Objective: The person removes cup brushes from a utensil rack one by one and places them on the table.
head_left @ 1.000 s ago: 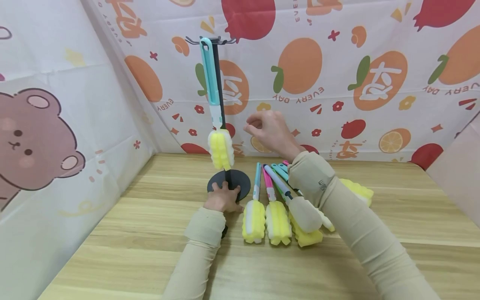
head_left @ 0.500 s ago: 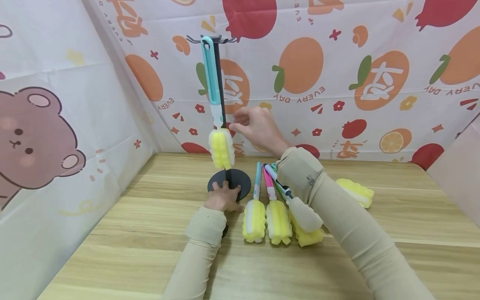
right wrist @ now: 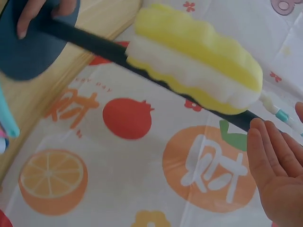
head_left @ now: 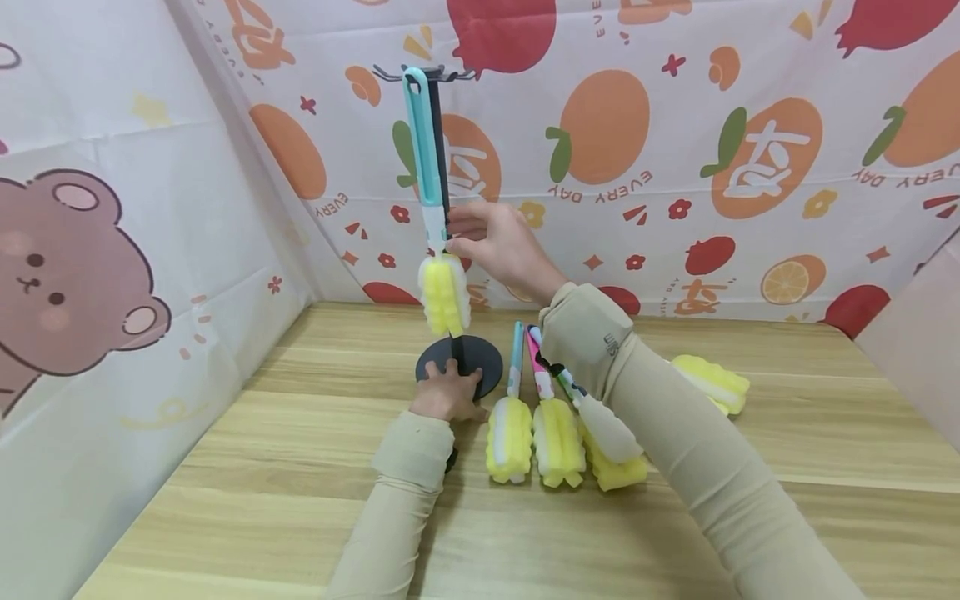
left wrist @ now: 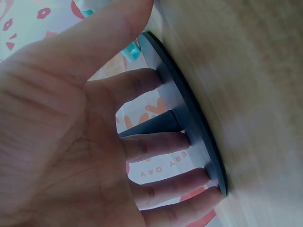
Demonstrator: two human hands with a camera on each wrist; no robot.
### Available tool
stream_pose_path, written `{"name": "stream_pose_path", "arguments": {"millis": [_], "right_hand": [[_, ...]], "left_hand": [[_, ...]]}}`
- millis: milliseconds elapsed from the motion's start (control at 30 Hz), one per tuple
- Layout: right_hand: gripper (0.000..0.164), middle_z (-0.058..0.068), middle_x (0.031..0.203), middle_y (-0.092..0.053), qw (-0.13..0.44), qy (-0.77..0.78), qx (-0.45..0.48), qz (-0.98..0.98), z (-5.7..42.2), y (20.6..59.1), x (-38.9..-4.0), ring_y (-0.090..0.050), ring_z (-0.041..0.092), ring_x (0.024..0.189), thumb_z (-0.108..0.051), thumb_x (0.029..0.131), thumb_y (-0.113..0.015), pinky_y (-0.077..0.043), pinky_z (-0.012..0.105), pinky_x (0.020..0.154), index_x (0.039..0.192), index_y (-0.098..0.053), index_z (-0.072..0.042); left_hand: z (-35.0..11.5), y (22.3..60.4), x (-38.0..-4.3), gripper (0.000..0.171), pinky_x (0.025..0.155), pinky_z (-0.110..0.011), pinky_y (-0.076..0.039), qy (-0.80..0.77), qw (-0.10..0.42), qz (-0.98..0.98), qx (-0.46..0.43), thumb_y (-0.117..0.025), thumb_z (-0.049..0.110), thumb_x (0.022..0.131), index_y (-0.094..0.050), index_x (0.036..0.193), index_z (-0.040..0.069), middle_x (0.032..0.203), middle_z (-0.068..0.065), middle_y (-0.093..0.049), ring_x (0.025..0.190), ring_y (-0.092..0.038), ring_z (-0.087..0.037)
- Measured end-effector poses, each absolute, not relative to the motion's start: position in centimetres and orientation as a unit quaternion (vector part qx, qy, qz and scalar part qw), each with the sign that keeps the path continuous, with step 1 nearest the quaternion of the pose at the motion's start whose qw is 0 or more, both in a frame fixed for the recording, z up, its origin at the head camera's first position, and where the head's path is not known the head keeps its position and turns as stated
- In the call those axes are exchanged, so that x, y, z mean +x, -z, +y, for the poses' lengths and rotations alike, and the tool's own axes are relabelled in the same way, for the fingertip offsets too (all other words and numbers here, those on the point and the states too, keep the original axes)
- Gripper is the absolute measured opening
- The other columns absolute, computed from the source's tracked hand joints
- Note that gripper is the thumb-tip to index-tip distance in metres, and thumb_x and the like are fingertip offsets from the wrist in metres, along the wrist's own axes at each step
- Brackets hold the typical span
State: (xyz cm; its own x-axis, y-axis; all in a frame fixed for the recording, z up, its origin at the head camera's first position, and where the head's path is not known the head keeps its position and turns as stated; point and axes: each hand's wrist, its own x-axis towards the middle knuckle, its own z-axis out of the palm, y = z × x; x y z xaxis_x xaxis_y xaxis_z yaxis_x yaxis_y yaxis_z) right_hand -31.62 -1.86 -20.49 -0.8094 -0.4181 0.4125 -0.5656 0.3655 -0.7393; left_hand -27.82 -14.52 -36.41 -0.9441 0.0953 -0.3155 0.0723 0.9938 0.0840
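Note:
A black stand with hooks at its top rises from a round black base. From one hook hangs a sponge bottle brush with a turquoise handle and a yellow-and-white head. My left hand presses the base with its fingers spread; the left wrist view shows the fingertips on the disc. Beside the hanging brush's white neck is my right hand. Its fingers look straight in the right wrist view and reach toward the pole; whether they touch the brush I cannot tell.
Several brushes lie right of the base, among them a blue-handled sponge brush, a pink-handled one and a pale-headed brush. My right sleeve covers part of them. Another yellow sponge head lies farther right. Printed cloth hangs behind the wooden table.
My right hand has moved left, from beside the stand to the neck of the hanging brush. My left hand stays on the base, and the brush still hangs from its hook.

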Motion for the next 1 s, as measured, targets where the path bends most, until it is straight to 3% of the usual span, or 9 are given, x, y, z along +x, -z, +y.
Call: {"name": "stream_pose_path", "arguments": {"millis": [467, 733, 1000], "right_hand": [[0.032, 0.013, 0.11, -0.073, -0.005, -0.571, 0.272, -0.775, -3.5, 19.9, -32.0, -0.069, 0.024, 0.101, -0.007, 0.097, -0.068, -0.053, 0.031, 0.089, 0.127, -0.065, 0.003], [0.018, 0.014, 0.1, -0.071, 0.022, -0.544, 0.266, -0.796, -3.7, 19.8, -31.8, -0.062, 0.022, 0.082, -0.011, 0.099, -0.068, -0.055, 0.028, 0.077, 0.11, -0.072, 0.003], [0.018, 0.012, 0.094, -0.071, 0.024, -0.537, 0.275, -0.797, -3.2, 19.6, -31.8, -0.062, 0.022, 0.083, -0.011, 0.099, -0.068, -0.055, 0.028, 0.076, 0.108, -0.073, 0.004]], "left_hand": [[-14.5, 36.3, -27.6, 0.075, 0.099, -0.057, -0.044, -0.035, 0.162, 0.985, 0.043, -0.072, 0.047, 0.093, -0.043, 0.157, 0.02, 0.154, -0.026, -0.033, 0.131, -0.033, -0.048], [-14.5, 36.2, -27.5, 0.074, 0.098, -0.057, -0.043, -0.035, 0.157, 0.986, 0.048, -0.072, 0.046, 0.093, -0.044, 0.156, 0.02, 0.152, -0.025, -0.034, 0.129, -0.033, -0.047], [-14.5, 36.2, -27.4, 0.071, 0.096, -0.057, -0.045, -0.035, 0.151, 0.987, 0.051, -0.073, 0.046, 0.093, -0.047, 0.154, 0.019, 0.149, -0.024, -0.038, 0.124, -0.037, -0.045]]}}
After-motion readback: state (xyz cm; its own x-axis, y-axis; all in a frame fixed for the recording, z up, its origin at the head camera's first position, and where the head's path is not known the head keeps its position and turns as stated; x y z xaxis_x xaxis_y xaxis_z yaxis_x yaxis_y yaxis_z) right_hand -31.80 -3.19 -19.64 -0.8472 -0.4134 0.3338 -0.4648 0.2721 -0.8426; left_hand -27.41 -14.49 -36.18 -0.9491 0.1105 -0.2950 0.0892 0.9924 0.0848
